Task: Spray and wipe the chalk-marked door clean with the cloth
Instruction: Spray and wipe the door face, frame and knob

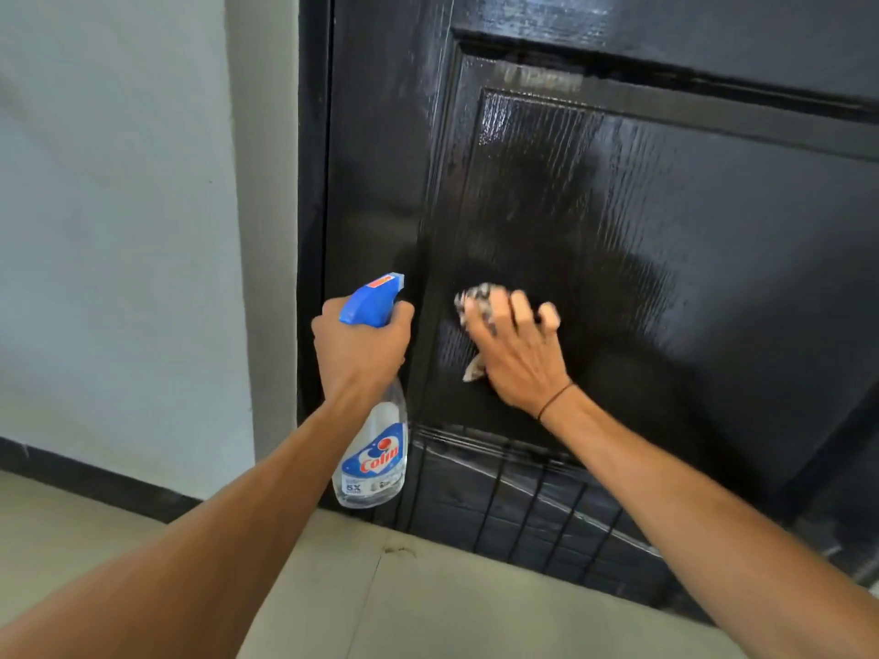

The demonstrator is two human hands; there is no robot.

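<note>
The black door (618, 221) fills the right and upper part of the head view, its raised panel glossy with wet streaks that catch the light along the wood grain, most strongly near the panel's upper left corner. The right hand (516, 344) lies with its palm toward the panel's lower left area, fingers spread and bent over a crumpled patterned cloth (478, 302), pressing it against the door; part of the cloth bunches out above the fingertips and a corner hangs below the palm. A thin dark band (554, 400) circles the right wrist. The left hand (361, 344) grips the neck of a spray bottle (376, 449) just left of the cloth, close to the door's left stile, its fingers wrapped round below the blue trigger head (373, 299), whose nozzle points up and toward the door. The bottle's clear body hangs down under the hand, with a blue, red and white label reading "Colin" and "5X", and it looks nearly empty of liquid. Whether a finger lies on the trigger cannot be told. Below the panel, the bottom section of the door carries dark vertical bars (537, 497) over a ribbed surface. To the left stands a pale wall (119, 206) with a dark skirting strip (95, 478) at its foot, meeting a light tiled floor (428, 601).
</note>
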